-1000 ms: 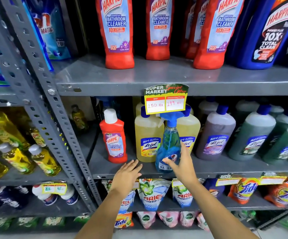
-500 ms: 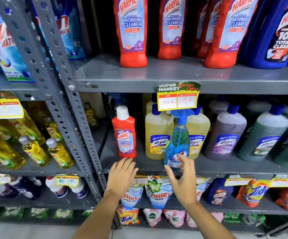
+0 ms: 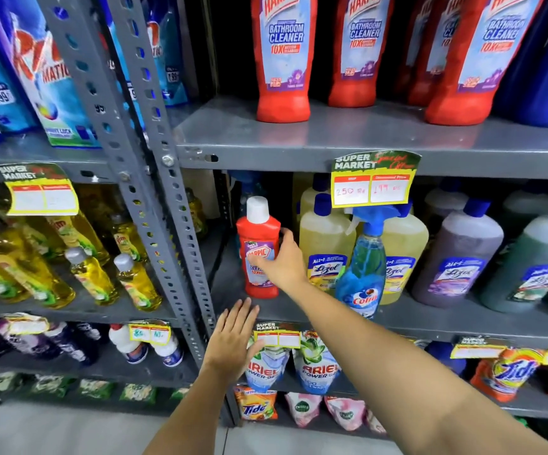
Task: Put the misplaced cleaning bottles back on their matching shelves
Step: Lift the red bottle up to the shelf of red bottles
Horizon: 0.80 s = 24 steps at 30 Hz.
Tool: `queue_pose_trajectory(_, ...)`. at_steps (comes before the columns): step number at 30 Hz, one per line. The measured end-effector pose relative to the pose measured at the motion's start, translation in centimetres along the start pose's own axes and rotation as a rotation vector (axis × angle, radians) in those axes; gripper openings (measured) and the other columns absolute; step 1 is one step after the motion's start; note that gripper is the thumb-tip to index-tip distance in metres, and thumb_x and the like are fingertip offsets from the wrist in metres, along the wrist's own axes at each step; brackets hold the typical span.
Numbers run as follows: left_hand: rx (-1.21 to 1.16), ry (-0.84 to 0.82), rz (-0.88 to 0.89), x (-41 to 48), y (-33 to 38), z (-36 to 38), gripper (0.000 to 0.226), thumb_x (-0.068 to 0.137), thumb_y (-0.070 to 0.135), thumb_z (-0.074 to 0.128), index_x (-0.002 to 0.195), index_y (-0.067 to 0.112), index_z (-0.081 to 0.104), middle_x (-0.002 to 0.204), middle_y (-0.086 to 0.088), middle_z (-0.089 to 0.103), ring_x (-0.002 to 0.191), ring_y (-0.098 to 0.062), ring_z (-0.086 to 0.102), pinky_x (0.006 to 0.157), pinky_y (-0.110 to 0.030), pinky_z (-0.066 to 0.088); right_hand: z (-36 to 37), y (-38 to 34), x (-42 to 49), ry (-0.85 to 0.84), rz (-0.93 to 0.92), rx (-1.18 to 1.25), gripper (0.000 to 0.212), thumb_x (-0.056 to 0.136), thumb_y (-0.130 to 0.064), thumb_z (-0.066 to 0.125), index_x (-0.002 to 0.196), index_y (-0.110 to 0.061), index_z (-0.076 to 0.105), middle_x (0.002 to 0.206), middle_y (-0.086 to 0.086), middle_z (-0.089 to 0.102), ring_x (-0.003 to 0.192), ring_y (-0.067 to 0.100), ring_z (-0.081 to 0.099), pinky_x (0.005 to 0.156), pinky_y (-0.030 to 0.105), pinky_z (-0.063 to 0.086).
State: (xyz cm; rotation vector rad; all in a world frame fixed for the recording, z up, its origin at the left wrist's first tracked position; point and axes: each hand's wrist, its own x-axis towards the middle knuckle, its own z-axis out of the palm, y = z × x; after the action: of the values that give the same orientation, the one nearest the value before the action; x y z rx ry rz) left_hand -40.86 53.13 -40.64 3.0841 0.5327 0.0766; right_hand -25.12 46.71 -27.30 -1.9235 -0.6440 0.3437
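Harpic bottle (image 3: 259, 247) near shelf edge (image 3: 430, 320) — right hand (image 3: 282, 261) grip apparently closing round it; left hand (image 3: 233, 336) open.

Right hand (image 3: 282, 262) is on the small red Harpic bottle (image 3: 259, 247), fingers wrapped round its label, bottle upright on the middle shelf (image 3: 430, 318). At its 3 o'clock, yellow Lizol bottles (image 3: 327, 244), then the blue Colin sprayer (image 3: 363, 274) at the shelf's front edge. Left hand (image 3: 233, 339) at 6 o'clock, flat and spread, holding nothing. Big red Harpics (image 3: 284, 57) at 12 o'clock, top shelf.
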Motion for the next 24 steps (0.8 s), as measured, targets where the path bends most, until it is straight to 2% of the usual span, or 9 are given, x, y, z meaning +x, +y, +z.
queue_pose_trajectory(3,-0.007,-0.004,-0.006,0.2,-0.1,0.4,0.074,0.091,0.061,0.028,0.144,0.009,0.033,0.148,-0.013,0.042,0.136,-0.029,0.036,0.109,-0.045,0.025,0.8,0.3,1.3,-0.008,0.034,0.04,0.066,0.071,-0.039,0.084,0.125,-0.016,0.052,0.121,0.008,0.068,0.108,0.026,0.067,0.096,0.049,0.054)
queue_pose_trajectory(5,-0.009,-0.032,-0.022,0.4,0.0,0.4,0.077,0.089,0.062,0.028,0.143,0.009,0.038,0.147,-0.014,0.042,0.135,-0.03,0.039,0.109,-0.047,0.034,1.0,0.6,1.6,-0.008,0.036,0.024,0.063,0.075,-0.042,0.081,0.125,-0.016,0.052,0.121,0.008,0.068,0.108,0.027,0.066,0.096,0.049,0.053)
queue_pose_trajectory(11,0.019,-0.115,-0.035,0.5,0.1,0.1,0.086,0.087,0.068,0.019,0.139,0.006,0.047,0.145,-0.015,0.045,0.132,-0.031,0.044,0.103,-0.048,0.041,0.4,0.3,0.3,0.013,-0.018,-0.04,0.059,0.078,-0.04,0.078,0.124,-0.015,0.051,0.121,0.008,0.068,0.109,0.028,0.066,0.095,0.046,0.053)
queue_pose_trajectory(12,0.02,-0.127,-0.043,0.4,0.2,-0.5,0.09,0.088,0.071,0.01,0.142,0.007,0.042,0.149,-0.014,0.039,0.135,-0.029,0.039,0.106,-0.047,0.037,-0.1,0.2,-0.4,0.015,-0.043,-0.067,0.057,0.078,-0.04,0.078,0.122,-0.015,0.052,0.119,0.008,0.068,0.108,0.027,0.066,0.094,0.044,0.054)
queue_pose_trajectory(14,0.045,-0.142,-0.017,0.4,0.4,-1.4,0.107,0.075,0.077,-0.022,0.152,0.012,0.016,0.158,-0.007,0.006,0.146,-0.024,0.013,0.116,-0.043,0.014,-1.7,-0.4,-2.1,0.005,-0.112,-0.127,0.053,0.078,-0.039,0.078,0.118,-0.015,0.054,0.114,0.007,0.07,0.104,0.026,0.066,0.09,0.041,0.054)
queue_pose_trajectory(16,-0.018,-0.144,-0.035,-0.1,0.5,-2.9,0.115,0.063,0.078,-0.033,0.154,0.02,0.005,0.156,0.004,-0.009,0.147,-0.019,-0.002,0.117,-0.041,0.0,-4.1,-1.5,-4.6,-0.013,-0.193,-0.138,0.048,0.077,-0.04,0.077,0.116,-0.019,0.056,0.108,0.002,0.071,0.1,0.022,0.066,0.086,0.039,0.055)
queue_pose_trajectory(18,-0.091,-0.078,-0.033,-0.7,1.1,-5.0,0.105,0.074,0.078,-0.019,0.151,0.022,0.024,0.158,0.006,0.003,0.146,-0.018,0.01,0.117,-0.043,0.008,-7.0,-2.8,-7.2,-0.033,-0.272,-0.105,0.043,0.073,-0.045,0.076,0.11,-0.033,0.056,0.1,-0.011,0.071,0.096,0.013,0.066,0.082,0.034,0.053)
queue_pose_trajectory(21,-0.019,0.173,0.096,-0.8,1.9,-9.9,0.07,0.096,0.064,0.014,0.131,0.021,0.058,0.151,-0.002,0.038,0.134,-0.024,0.042,0.105,-0.043,0.039,-11.7,-6.3,-11.4,0.019,-0.426,-0.03,0.041,0.066,-0.048,0.078,0.099,-0.053,0.054,0.089,-0.033,0.068,0.09,-0.006,0.065,0.077,0.016,0.05)
queue_pose_trajectory(24,-0.012,0.43,0.292,0.2,3.2,-17.7,0.046,0.097,0.049,0.037,0.122,0.02,0.062,0.148,-0.004,0.042,0.128,-0.026,0.044,0.096,-0.041,0.043,-16.6,-11.1,-13.6,0.11,-0.539,0.122,0.043,0.069,-0.012,0.086,0.095,-0.036,0.061,0.086,-0.034,0.07,0.08,-0.012,0.065,0.073,0.007,0.048)
